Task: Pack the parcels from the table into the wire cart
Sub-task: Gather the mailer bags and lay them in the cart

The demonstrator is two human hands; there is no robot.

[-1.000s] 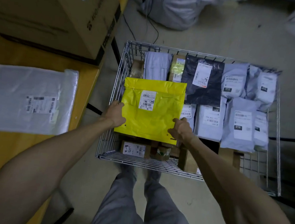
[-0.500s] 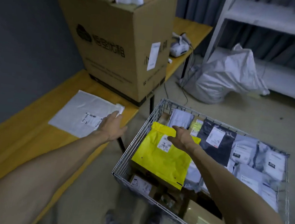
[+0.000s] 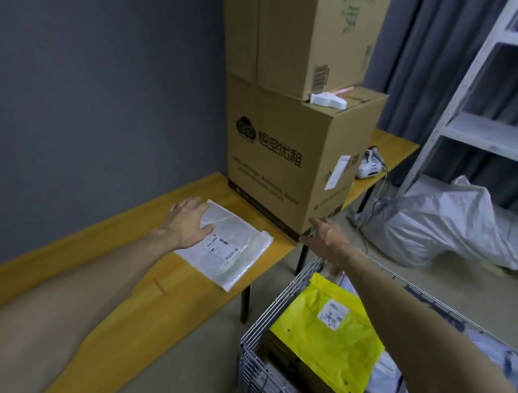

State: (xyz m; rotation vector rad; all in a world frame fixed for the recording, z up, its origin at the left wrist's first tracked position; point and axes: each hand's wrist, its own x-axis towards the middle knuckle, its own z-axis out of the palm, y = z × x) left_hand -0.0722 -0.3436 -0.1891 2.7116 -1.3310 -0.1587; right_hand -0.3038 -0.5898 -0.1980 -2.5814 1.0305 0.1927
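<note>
— Two cardboard boxes (image 3: pixel 291 154) stacked on the table (image 3: pixel 175 296), with the wire cart (image 3: pixel 270 310) beside it?

— Yes, a yellow parcel (image 3: pixel 326 333) lies inside. The white parcel (image 3: pixel 231 254) lies flat on the table with the left hand (image 3: pixel 188 220) spread on it. The right hand (image 3: pixel 327 236) is open, holding nothing.

Wooden table (image 3: pixel 130 294) — white parcel (image 3: pixel 232 253), big cardboard box (image 3: pixel 288 154), small white device (image 3: pixel 369 169)

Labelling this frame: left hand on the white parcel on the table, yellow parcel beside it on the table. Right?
No. Head view: the yellow parcel lies in the wire cart, not on the table. The left hand is on the white parcel on the table, as stated.
</note>
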